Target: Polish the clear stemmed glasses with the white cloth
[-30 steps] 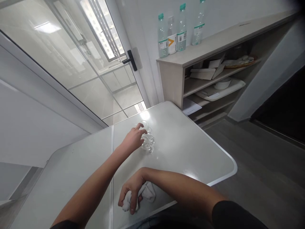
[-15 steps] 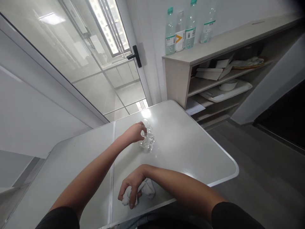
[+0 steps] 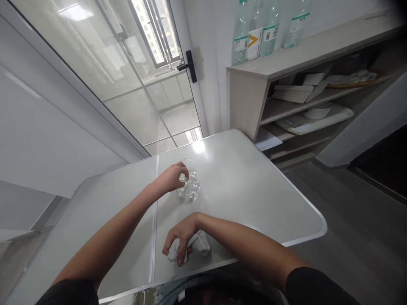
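Observation:
My left hand (image 3: pixel 174 177) reaches into a tight cluster of small clear glasses (image 3: pixel 192 186) on the pale table (image 3: pixel 248 186). Its thumb and fingers curl round one glass at the near left of the cluster, partly hidden by the hand. Round transparent rims or bases show among the others; which way up they stand is hard to tell. Closer to the table's front edge, my right hand (image 3: pixel 182 237) grips a crumpled white cloth (image 3: pixel 201 243). Part of the cloth bulges out beside the wrist and rests at the tabletop.
A glass door (image 3: pixel 133 84) with a black handle (image 3: pixel 190 66) stands behind the table. On the right is a low shelf unit (image 3: pixel 244 93) with several plastic bottles (image 3: pixel 269 38) on top and a tray (image 3: pixel 337 120) inside. A metal seam (image 3: pixel 154 224) crosses the table.
The view has shifted slightly, so the shelf and bottles sit further right and higher. Both hands keep nearly the same pose, left at the glasses and right on the cloth.

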Tool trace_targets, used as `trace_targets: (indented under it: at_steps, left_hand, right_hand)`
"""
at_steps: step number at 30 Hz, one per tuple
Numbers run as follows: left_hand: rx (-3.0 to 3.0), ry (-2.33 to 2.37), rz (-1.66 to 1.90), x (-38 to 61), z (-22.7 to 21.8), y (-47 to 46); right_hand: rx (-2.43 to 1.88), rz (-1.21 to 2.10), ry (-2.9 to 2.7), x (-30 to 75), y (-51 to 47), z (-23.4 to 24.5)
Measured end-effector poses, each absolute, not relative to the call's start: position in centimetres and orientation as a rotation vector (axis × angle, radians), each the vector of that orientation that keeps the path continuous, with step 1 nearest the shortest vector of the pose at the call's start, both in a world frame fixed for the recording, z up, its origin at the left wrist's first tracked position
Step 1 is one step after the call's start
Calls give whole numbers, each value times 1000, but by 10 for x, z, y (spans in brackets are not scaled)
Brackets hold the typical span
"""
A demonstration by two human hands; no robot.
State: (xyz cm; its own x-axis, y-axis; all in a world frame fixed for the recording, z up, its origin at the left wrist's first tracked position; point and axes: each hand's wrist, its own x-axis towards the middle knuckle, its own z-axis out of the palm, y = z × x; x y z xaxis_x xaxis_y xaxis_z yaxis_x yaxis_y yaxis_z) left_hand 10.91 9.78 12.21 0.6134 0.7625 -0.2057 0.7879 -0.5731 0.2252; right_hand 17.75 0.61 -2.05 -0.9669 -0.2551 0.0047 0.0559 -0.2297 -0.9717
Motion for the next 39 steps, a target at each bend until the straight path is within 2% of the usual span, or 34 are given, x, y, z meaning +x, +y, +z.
trace_targets:
  at_steps: [16, 28, 39]
  left_hand:
    - [2506, 1381, -162, 46, 124, 85]
    - [2393, 1675, -200, -22, 141, 62]
    - [2316, 1740, -167, -60, 133, 57]
  right_hand:
    - [-294, -2262, 1862, 172, 8, -28]
    - [-318, -2269, 1859, 169, 7, -33]
    - [-239, -2258, 1904, 170, 5, -32]
